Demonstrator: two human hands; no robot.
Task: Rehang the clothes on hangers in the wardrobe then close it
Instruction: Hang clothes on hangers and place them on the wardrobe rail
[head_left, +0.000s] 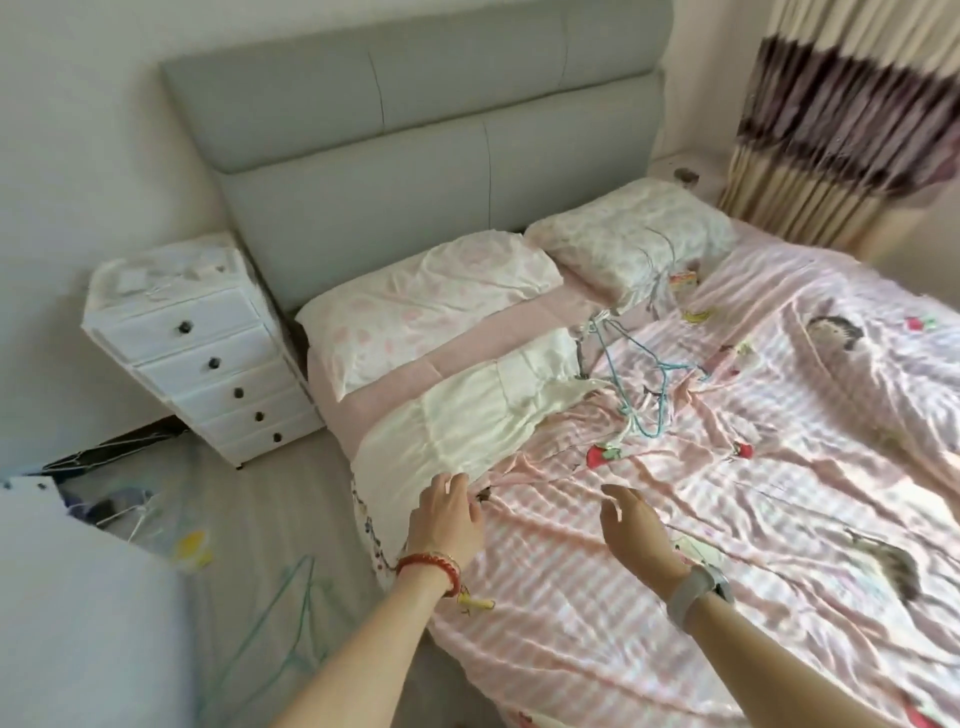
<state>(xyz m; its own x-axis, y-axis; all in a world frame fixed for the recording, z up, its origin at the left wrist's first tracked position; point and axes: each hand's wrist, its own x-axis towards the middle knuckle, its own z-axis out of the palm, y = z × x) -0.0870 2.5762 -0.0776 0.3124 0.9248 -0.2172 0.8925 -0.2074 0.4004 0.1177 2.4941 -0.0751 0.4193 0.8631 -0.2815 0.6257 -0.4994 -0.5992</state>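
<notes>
A cream-white garment (467, 410) lies spread on the near left side of the bed (727, 467). My left hand (447, 514), with a red bracelet on its wrist, hovers at the garment's lower edge, fingers apart and holding nothing. My right hand (634, 525), with a grey watch on its wrist, is open over the pink striped cover just right of the garment. A tangle of blue and white wire hangers (639, 384) lies on the bed beyond the garment. The wardrobe is not in view.
Two pillows (426, 306) rest against the grey headboard (415, 130). A white drawer unit (192, 343) stands left of the bed. Green hangers (291, 613) and clutter lie on the floor at left. A white panel (78, 597) fills the lower left corner. A curtain (841, 130) hangs at the right.
</notes>
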